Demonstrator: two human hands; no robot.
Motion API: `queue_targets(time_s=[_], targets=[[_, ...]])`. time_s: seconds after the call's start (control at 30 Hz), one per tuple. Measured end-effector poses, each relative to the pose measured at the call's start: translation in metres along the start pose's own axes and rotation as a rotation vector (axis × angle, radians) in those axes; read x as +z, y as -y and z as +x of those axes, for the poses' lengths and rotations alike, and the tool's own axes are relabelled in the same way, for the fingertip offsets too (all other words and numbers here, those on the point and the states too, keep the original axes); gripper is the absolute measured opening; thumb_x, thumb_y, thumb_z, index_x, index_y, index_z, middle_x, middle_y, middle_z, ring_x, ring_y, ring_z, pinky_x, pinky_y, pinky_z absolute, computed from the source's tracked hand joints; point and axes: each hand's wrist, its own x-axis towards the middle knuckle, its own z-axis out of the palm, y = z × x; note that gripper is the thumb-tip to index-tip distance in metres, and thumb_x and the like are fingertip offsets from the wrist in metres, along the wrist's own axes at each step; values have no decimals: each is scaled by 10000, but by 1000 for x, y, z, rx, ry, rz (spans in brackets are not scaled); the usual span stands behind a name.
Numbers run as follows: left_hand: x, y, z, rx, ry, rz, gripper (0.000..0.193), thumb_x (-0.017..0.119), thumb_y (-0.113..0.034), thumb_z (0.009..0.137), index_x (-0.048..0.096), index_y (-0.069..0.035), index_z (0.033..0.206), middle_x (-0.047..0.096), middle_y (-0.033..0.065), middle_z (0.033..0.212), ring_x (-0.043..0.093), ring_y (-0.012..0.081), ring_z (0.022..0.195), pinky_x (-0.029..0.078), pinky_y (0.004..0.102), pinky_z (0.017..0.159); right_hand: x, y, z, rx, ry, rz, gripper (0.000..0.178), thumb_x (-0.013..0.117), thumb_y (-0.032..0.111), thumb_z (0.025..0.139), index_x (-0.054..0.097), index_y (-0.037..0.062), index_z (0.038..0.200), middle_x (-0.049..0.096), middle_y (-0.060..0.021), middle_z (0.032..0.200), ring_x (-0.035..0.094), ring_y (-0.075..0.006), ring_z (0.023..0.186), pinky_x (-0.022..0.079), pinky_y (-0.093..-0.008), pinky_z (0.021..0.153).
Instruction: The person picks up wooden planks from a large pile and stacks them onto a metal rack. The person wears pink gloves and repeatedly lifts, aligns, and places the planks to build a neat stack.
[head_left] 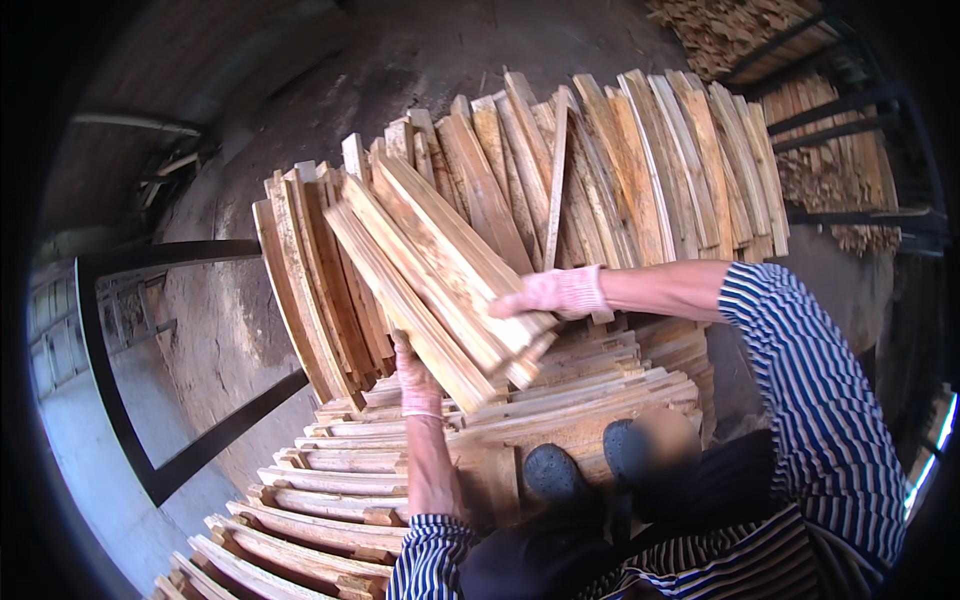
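Observation:
Both my hands wear pink work gloves and grip a small bundle of wooden planks (430, 285) from its two sides. The planks lie tilted, their far ends against a wide pile of planks (650, 170). My left hand (416, 382) holds the bundle's left edge from the side and below. Fingers of my right hand (548, 293) press over the upper right edge near the close end. Parts of the fingers of both hands are hidden by the wood or blurred.
Below the bundle is a layered stack of planks (330, 500) with spacer blocks, and my dark shoes (552, 470) are on wood. A black metal frame (120, 370) stands at left. More wood (840, 180) sits on black racks at far right.

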Motion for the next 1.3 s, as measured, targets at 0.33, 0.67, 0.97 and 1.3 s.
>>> queue_targets(time_s=[0.33, 0.67, 0.97, 1.3], targets=[[74, 2, -38, -27, -248, 182, 525, 723, -284, 792, 590, -14, 1221, 622, 197, 1108, 642, 319, 1013, 570, 454, 940, 44, 38, -74, -201, -130, 302, 1251, 975, 378, 578, 242, 62, 1540, 603, -176, 1309, 563, -298, 1237, 446, -394, 1096], [174, -4, -166, -385, -359, 174, 205, 712, -175, 820, 674, -78, 996, 694, 71, 975, 658, 242, 949, 536, 395, 929, 150, 45, -244, 66, -249, 280, 1405, 906, 365, 734, -161, -75, 1535, 564, -156, 1377, 505, -185, 1270, 356, -299, 1104], [347, -70, -338, -550, -346, 268, 316, 715, -248, 813, 668, -46, 1052, 677, 100, 1019, 647, 260, 963, 548, 451, 902, 293, 74, -432, -9, -365, 445, 1205, 819, 437, 807, 14, -50, 1560, 354, -254, 1539, 436, -285, 1385, 299, -362, 1188], [469, -117, -497, -312, -81, 469, 636, 745, -145, 779, 477, 1, 1337, 641, 140, 1133, 632, 240, 1006, 546, 358, 892, 328, 119, -503, -222, -316, 699, 508, 681, 312, 937, 599, -18, 1314, 668, -100, 1259, 653, -184, 1114, 516, -335, 995]])
